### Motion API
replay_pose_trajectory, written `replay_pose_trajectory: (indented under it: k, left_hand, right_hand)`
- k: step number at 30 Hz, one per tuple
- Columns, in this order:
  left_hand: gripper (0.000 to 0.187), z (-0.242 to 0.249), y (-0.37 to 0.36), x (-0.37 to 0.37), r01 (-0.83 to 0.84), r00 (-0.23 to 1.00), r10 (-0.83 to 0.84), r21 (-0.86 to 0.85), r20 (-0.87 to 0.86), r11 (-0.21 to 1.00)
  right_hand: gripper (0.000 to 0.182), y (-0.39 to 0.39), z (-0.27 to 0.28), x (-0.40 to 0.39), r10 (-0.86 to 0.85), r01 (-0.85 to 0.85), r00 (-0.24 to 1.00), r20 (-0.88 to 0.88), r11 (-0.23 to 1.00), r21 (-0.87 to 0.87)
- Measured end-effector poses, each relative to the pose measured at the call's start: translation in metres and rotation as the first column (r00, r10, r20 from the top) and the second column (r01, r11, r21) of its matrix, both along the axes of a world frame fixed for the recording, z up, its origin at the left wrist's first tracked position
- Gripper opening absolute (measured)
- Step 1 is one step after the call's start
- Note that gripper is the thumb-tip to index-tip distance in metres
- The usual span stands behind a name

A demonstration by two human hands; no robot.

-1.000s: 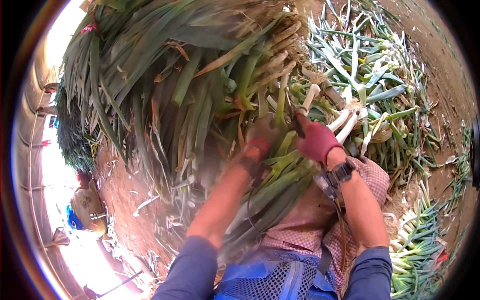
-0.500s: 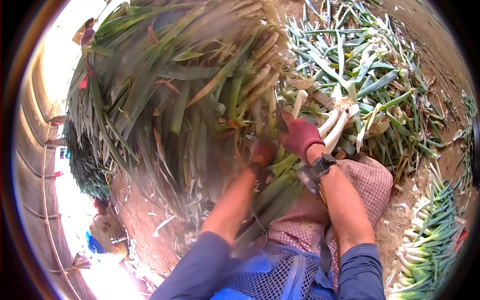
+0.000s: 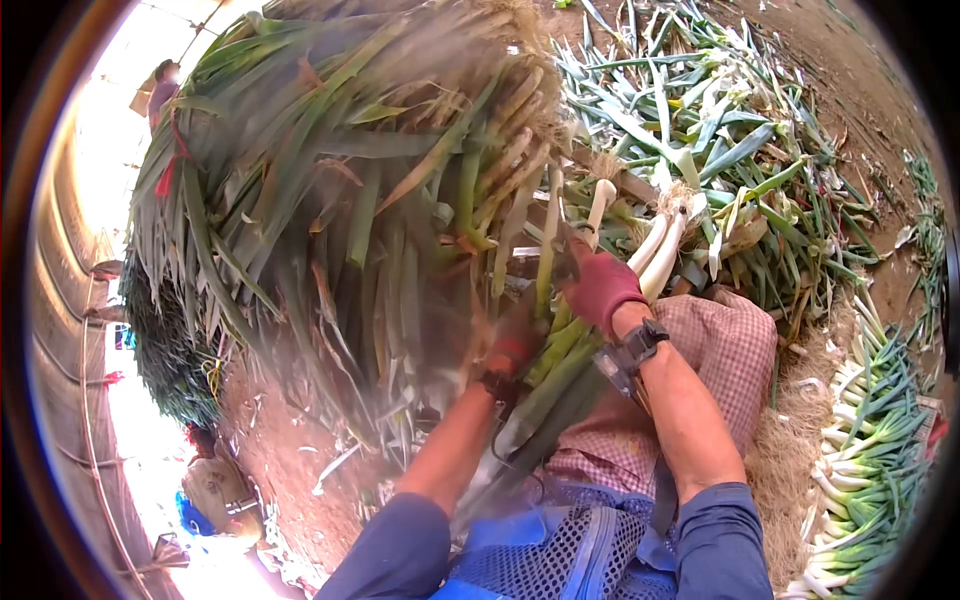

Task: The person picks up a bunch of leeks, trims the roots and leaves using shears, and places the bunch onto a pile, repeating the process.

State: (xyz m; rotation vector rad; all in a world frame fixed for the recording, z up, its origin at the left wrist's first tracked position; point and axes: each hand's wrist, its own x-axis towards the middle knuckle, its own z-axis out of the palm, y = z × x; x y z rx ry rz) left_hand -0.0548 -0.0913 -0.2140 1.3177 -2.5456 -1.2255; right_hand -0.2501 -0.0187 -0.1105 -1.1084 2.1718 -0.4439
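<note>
In a dark red glove, my right hand (image 3: pixel 605 288) is closed beside a peeled white leek stalk (image 3: pixel 598 210), its fingers pointing up; what it grips is hidden. My left hand (image 3: pixel 518 335), in a dark glove with a red cuff, is smeared in the picture but looks wrapped around upright leek stalks (image 3: pixel 545 250). Their green leaves (image 3: pixel 545 410) run down between my forearms to my lap. White leek shafts (image 3: pixel 660 255) with roots lie just right of my right hand. A large heap of untrimmed leeks (image 3: pixel 350 190) rises in front and to the left.
Cut leaves and trimmings (image 3: pixel 740 150) are piled at the upper right. A row of cleaned leeks (image 3: pixel 865 450) lies on the ground at the lower right. Two people show at the left, one near a second leek heap (image 3: pixel 170 350). A curved wall (image 3: pixel 75 400) stands beyond.
The view has shifted slightly, and my right hand sits a little lower and further left in it. Both hands stay close together among the leek stalks.
</note>
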Motion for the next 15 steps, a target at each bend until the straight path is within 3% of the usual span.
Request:
replay_pose_trajectory:
  k: [2,4,6,8,9,10,12,13,15]
  left_hand:
    - [0.072,0.002,-0.007,-0.002,-0.038,0.998,0.030,0.134,0.063,0.990]
    - [0.070,0.008,-0.008,-0.005,-0.002,0.999,-0.001,0.072,0.040,0.997]
    - [0.069,0.021,-0.004,-0.006,0.023,0.999,-0.023,0.010,0.026,1.000]
    - [0.064,0.039,0.002,-0.010,0.084,0.992,-0.044,0.345,-0.122,0.935]
    - [0.058,0.016,0.002,-0.006,0.145,0.989,-0.132,0.308,-0.062,0.940]
    - [0.058,0.022,0.009,-0.009,0.139,0.990,-0.127,0.308,-0.057,0.941]
    - [0.053,0.033,0.016,-0.016,0.264,0.962,-0.223,0.335,-0.155,0.904]
    - [0.053,0.039,0.016,-0.015,0.285,0.953,-0.241,0.279,-0.183,0.917]
    - [0.047,0.068,0.011,-0.016,0.225,0.972,-0.205,0.195,-0.117,0.955]
  right_hand:
    - [0.070,0.000,0.004,-0.003,-0.035,0.034,0.999,-0.003,0.999,-0.033]
    - [0.077,0.011,0.024,0.001,0.020,-0.018,0.990,0.142,1.000,-0.012]
    - [0.078,0.031,0.026,0.010,0.094,-0.086,0.979,0.181,0.995,-0.053]
    - [0.077,0.049,0.019,0.020,0.189,-0.155,0.976,0.111,0.953,-0.261]
    - [0.075,0.055,0.021,0.020,0.168,-0.110,0.973,0.156,0.940,-0.324]
    - [0.075,0.057,0.021,0.018,0.173,-0.113,0.972,0.161,0.939,-0.325]
    - [0.077,0.056,0.022,0.011,-0.055,0.118,0.968,0.243,0.960,-0.254]
    - [0.078,0.055,0.020,0.006,-0.123,0.175,0.973,0.198,0.946,-0.274]
    - [0.077,0.056,0.018,0.000,-0.181,0.239,0.957,0.225,0.934,-0.266]
